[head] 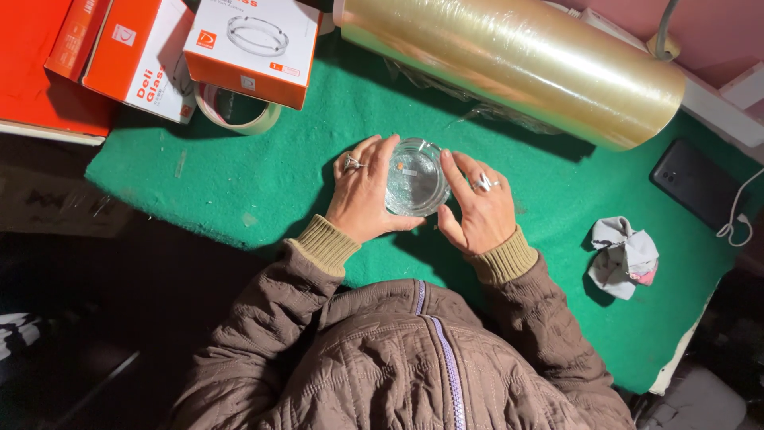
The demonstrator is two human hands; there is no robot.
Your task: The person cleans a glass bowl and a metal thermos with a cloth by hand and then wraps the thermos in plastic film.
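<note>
A round clear glass dish (414, 177), like an ashtray, rests on the green felt table (263, 179) in front of me. My left hand (364, 195) cups its left side, fingers curled on the rim, a ring on one finger. My right hand (476, 209) touches its right side with fingers spread, also wearing a ring. Both brown quilted sleeves reach in from below.
A large roll of clear stretch film (509, 64) lies across the back. Orange and white boxes (251, 48) and a tape roll (239, 111) sit at the back left. A crumpled cloth (625, 256) and a dark phone (696, 183) with a white cable lie right.
</note>
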